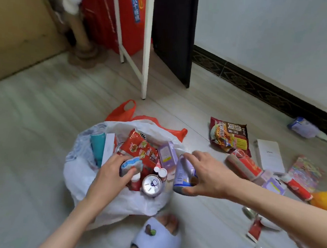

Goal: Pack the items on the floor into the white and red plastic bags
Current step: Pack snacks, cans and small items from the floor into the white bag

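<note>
The white plastic bag (80,178) sits open on the floor (31,133) in front of the person's slippers, already crowded with packets, a teal tube, a purple box and an upright silver can (152,184). The red plastic bag (125,113) lies flat just behind it, apparently unfilled. The left hand (111,175) reaches inside the white bag, its fingers curled round a small blue-and-white packet (131,165), probably to seat it among the rest. The right hand (205,176) holds a purple can (183,176) at the bag's right rim, fingers wrapped over its top and side, tilted as if to go in. Room is tight: the silver can and a red bottle fill the near part.

To the right, a noodle packet (229,137), a white box (269,155), a red tube and an orange bottle wait on the floor.
</note>
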